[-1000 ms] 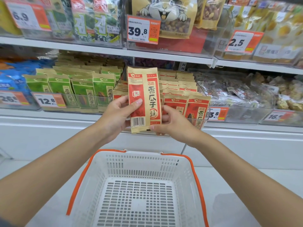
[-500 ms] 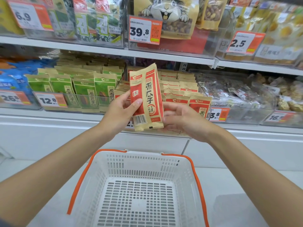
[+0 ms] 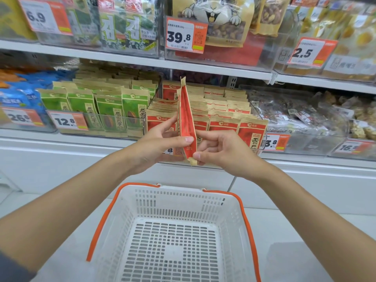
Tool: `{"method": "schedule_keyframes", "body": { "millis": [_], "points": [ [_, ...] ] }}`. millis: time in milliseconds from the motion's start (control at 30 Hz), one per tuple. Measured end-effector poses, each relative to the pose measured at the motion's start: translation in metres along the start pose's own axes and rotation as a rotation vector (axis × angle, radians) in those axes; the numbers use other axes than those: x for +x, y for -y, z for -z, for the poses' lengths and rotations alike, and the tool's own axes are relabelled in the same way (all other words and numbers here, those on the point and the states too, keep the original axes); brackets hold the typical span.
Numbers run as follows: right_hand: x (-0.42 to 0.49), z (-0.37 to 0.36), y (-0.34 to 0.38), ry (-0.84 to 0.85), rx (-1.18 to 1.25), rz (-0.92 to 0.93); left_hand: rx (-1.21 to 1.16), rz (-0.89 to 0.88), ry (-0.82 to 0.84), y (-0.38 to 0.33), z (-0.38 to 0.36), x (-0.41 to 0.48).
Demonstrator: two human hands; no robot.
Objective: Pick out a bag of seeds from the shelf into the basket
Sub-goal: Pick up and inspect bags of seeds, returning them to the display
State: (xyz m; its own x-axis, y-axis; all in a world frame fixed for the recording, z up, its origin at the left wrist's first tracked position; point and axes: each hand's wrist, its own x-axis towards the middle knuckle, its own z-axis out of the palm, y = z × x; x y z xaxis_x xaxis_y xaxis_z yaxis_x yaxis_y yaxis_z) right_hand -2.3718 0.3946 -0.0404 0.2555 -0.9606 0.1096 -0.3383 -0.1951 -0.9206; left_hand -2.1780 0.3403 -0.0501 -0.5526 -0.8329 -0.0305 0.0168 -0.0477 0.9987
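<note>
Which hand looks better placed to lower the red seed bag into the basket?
Probably the left. The left hand grips the red seed bag across its lower half; the right hand only pinches its bottom corner. The basket sits directly below both.

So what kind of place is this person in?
Most likely a supermarket snack aisle: price tags on the shelves, rows of identical seed packets, and a white plastic shopping basket.

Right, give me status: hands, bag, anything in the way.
Bag pinched near its bottom by left hand and right hand. Bag upright, edge-on to camera. Basket below, nothing between.
</note>
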Motion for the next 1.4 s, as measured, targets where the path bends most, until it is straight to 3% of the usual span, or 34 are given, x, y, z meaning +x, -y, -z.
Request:
{"method": "schedule_keyframes", "body": {
  "millis": [167, 433, 567, 867, 1133, 1200, 1300, 1400],
  "points": [
    [0.0, -0.001, -0.001, 0.004, -0.011, -0.055, -0.032, 0.031, 0.006, 0.004, 0.002, 0.003],
    [0.005, 0.012, 0.003, -0.307, 0.029, -0.009, 0.022, 0.116, 0.213, 0.007, 0.0, 0.001],
    [0.002, 0.013, 0.006, -0.247, 0.043, -0.033, 0.083, 0.155, 0.307, 0.007, -0.003, -0.002],
    [0.004, 0.011, 0.002, -0.223, 0.07, -0.008, 0.056, 0.203, 0.349, 0.008, 0.0, -0.002],
    [0.007, 0.008, 0.0, -0.309, 0.004, -0.006, 0.109, 0.18, 0.352, 0.009, -0.006, -0.003],
    [0.009, 0.007, 0.002, -0.363, -0.014, -0.009, 0.196, 0.165, 0.292, 0.01, -0.012, -0.002],
    [0.013, 0.005, 0.007, -0.42, -0.078, -0.021, 0.35, 0.031, 0.066, 0.011, -0.018, 0.003],
    [0.017, 0.007, 0.008, -0.452, -0.148, -0.021, 0.358, -0.049, -0.096, 0.009, -0.011, 0.006]
  ]
}}
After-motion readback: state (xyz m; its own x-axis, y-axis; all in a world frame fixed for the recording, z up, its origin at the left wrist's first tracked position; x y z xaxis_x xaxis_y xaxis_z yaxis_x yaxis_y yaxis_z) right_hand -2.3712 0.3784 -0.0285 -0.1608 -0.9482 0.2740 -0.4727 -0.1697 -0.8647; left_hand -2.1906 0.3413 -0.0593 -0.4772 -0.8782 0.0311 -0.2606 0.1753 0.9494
